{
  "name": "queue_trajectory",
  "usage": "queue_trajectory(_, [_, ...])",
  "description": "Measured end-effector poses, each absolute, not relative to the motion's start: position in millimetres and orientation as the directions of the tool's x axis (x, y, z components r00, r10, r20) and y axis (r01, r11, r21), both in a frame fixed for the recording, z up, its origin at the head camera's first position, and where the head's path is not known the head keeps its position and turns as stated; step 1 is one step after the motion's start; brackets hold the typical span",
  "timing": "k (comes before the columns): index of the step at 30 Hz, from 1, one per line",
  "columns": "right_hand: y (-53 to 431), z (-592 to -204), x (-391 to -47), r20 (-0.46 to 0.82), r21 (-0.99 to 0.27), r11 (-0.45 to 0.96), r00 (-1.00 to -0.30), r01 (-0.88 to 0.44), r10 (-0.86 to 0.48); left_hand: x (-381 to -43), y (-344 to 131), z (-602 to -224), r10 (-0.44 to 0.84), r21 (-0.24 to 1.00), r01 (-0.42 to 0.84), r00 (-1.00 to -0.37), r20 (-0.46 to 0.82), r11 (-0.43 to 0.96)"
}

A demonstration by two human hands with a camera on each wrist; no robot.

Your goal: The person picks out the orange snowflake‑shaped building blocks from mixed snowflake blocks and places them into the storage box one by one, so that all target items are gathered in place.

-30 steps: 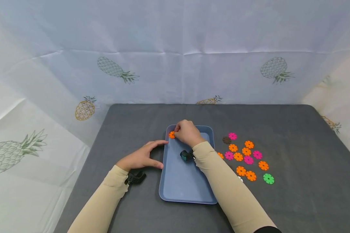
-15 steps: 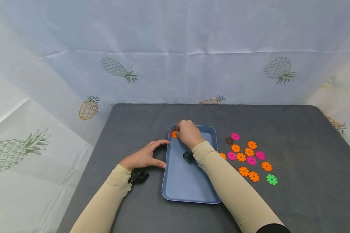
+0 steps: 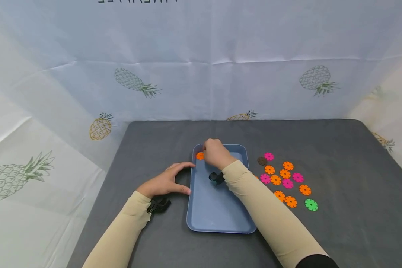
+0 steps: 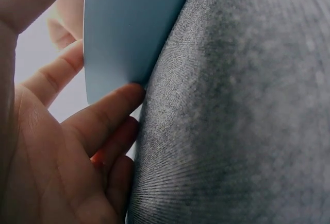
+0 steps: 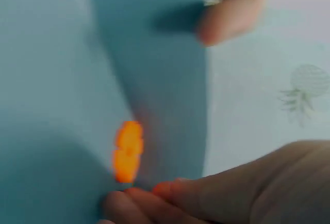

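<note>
An orange notched disc [image 3: 200, 156] lies in the far left corner of the blue tray [image 3: 217, 219]. Beside it, my right hand [image 3: 217, 153] bends down into the tray with its knuckles up. The right wrist view shows the lying disc [image 5: 128, 152] close to the fingertips, where thumb and finger pinch the edge of a second orange disc [image 5: 163, 188]; the fingers hide most of it. My left hand [image 3: 167, 181] holds its fingers and thumb extended, touching the tray's left rim. In the left wrist view its fingers [image 4: 105, 113] reach along the tray wall [image 4: 129, 28].
Right of the tray, several orange discs [image 3: 285, 174], pink discs [image 3: 297, 177], a green disc [image 3: 311, 204] and a brown disc [image 3: 262, 161] are spread on the grey table [image 3: 355, 208]. A pineapple-print cloth [image 3: 187, 93] hangs behind. My right sleeve crosses the tray's right rim.
Both hands stay at about the same places on the tray. The right hand has turned slightly at the corner, and a white piece seen earlier is now behind the right sleeve.
</note>
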State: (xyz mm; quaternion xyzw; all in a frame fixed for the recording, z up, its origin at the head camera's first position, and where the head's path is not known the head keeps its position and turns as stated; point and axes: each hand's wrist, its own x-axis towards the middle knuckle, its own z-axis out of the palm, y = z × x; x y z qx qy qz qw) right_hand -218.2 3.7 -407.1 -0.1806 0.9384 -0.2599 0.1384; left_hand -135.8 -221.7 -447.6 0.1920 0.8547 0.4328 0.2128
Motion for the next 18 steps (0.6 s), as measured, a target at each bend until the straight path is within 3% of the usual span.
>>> queue_trajectory(5, [16,-395,-215,-0.253,-0.57,0.791,-0.868,-0.223,-0.427,-136,-223,-448,0.514,0.834,0.136,-0.836,-0.193,0.535])
queue_trajectory(10, [35,-383,-205,-0.193,-0.611,0.748,-0.868,-0.258,-0.457,-136,-223,-449,0.511,0.838,0.139,-0.84,-0.183,0.528])
queue_trajectory(18, [75,-366,-192,-0.191,-0.676,0.712,-0.888,-0.19,-0.417,-137,-221,-449,0.502,0.824,0.146,-0.845,-0.183,0.547])
